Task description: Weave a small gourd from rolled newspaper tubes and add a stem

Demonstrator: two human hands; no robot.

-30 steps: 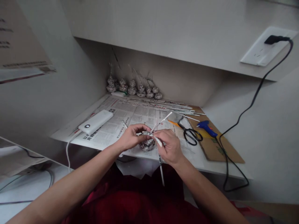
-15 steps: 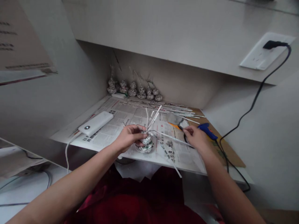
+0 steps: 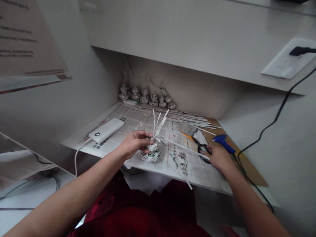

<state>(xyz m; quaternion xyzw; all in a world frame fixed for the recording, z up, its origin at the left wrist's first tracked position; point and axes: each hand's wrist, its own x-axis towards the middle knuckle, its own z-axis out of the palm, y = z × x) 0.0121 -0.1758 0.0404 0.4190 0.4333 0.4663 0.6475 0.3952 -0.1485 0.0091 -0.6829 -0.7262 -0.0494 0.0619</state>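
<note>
My left hand (image 3: 139,143) pinches the neck of a small gourd-shaped weaving of rolled newspaper (image 3: 151,154) at the table's front. White paper ends stand up from its top, and two longer paper strips (image 3: 182,146) stretch out to the right and toward the front edge. My right hand (image 3: 218,156) is closed at the black handles of a pair of scissors (image 3: 201,148) lying on the newspaper. Its fingers partly cover the handle loops. One long strip ends just beneath these fingers.
A white power bank (image 3: 106,129) with a cable lies left. Several finished woven gourds (image 3: 153,99) line the back wall, behind loose paper rods (image 3: 172,115). A blue glue gun (image 3: 223,143) rests on brown cardboard (image 3: 249,169) at right; a black cord (image 3: 268,125) hangs from the wall socket (image 3: 287,61).
My right hand has moved right and toward me along the scissors, uncovering more of the black handles. My left hand keeps its hold on the woven gourd. The view has shifted slightly.
</note>
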